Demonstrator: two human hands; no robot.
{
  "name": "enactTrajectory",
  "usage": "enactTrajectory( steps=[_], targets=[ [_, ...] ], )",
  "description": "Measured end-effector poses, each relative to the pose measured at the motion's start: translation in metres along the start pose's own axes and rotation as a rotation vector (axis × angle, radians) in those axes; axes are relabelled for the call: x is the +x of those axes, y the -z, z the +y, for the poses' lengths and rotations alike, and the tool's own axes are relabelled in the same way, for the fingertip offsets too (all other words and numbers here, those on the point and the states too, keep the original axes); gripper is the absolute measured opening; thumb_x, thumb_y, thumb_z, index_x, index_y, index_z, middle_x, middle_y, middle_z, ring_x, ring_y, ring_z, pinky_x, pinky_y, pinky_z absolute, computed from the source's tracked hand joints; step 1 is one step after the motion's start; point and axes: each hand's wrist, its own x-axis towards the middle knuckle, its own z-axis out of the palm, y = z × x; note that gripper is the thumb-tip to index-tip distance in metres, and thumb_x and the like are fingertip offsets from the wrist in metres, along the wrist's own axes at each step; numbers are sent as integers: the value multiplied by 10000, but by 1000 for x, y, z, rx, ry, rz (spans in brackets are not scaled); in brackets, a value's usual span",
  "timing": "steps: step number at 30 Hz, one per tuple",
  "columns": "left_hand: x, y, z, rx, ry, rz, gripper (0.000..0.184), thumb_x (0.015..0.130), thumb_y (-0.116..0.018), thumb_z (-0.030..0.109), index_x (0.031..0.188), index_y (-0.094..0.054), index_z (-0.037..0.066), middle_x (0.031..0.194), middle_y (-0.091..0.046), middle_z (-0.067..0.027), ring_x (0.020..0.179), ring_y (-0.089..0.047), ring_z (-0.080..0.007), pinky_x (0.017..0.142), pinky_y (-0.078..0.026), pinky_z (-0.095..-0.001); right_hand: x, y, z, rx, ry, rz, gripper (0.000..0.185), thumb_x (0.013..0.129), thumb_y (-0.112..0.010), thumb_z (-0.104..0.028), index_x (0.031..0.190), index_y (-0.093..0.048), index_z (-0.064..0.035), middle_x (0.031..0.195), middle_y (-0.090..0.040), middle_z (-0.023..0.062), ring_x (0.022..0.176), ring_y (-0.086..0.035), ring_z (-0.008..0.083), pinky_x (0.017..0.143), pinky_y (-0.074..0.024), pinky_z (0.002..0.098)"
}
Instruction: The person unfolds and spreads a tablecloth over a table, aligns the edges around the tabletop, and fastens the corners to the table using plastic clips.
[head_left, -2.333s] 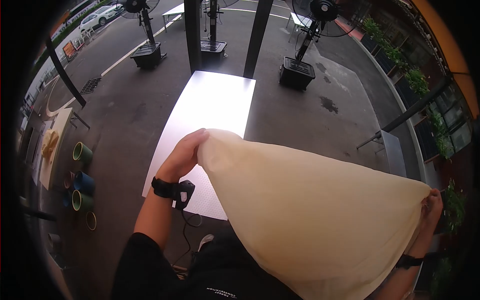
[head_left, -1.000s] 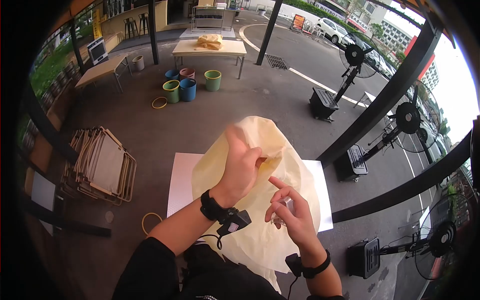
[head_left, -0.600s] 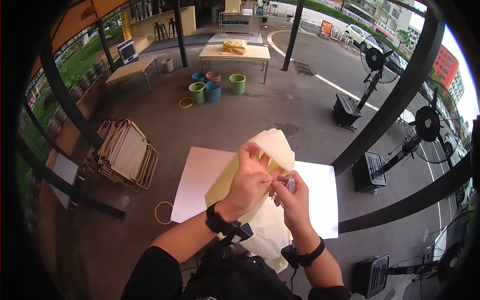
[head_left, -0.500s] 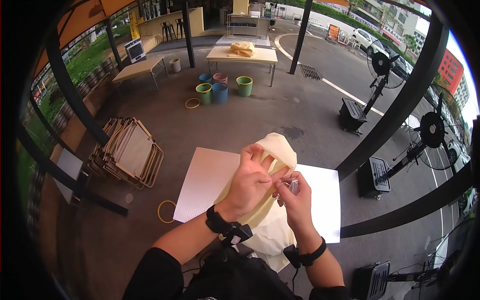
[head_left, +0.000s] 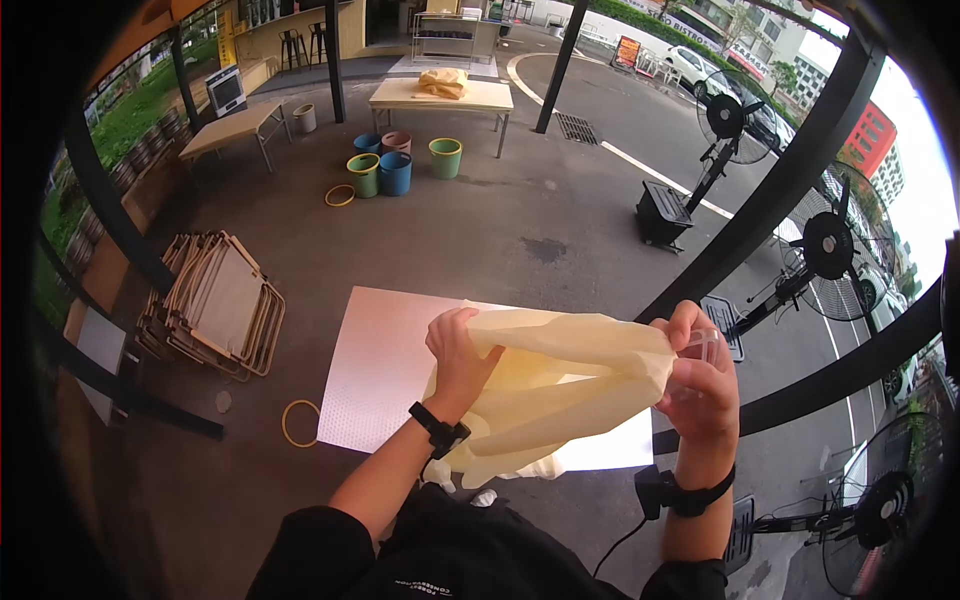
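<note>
L hand (head_left: 452, 365), thumb spread from fingers, holds edge of yellow cloth (head_left: 570, 365) above white tbl (head_left: 375, 370); R hand (head_left: 708, 400), half-closed, pinches cloth's other end nr tbl's R end, w/ clear plastic pc (head_left: 706, 346). Buckets (head_left: 396, 178) on floor beyond tbl.

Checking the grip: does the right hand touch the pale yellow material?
Touching: the head view shows the right hand pinching the pale yellow material at one end.
</note>
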Motion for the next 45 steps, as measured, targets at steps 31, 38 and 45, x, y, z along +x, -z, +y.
enactTrajectory(
  steps=[31,38,45],
  targets=[
    [82,143,-74,14,-656,-35,798,721,-823,267,1287,-279,121,1305,-385,-230,1104,-451,-316,872,-442,-394,-117,90,-156,-143,383,382,182,997,-406,-184,1015,-544,-67,614,-373,-64,516,-358,32,509,-364,177],
    [-55,63,-70,-134,-639,47,740,648,-846,249,1190,-344,212,1281,-384,-147,1201,-395,-352,971,-360,-509,-82,11,-140,-148,415,478,263,997,-402,-214,1138,-532,-34,821,-539,15,747,-529,99,798,-485,289],
    [-82,-29,-84,-66,-194,-31,700,623,-758,34,1232,-420,106,1245,-409,-178,1187,-411,-391,971,-371,-496,-107,35,-178,-233,386,106,425,1001,-410,-204,1371,-400,7,1248,-554,142,1146,-558,249,970,-469,410]
  ],
)
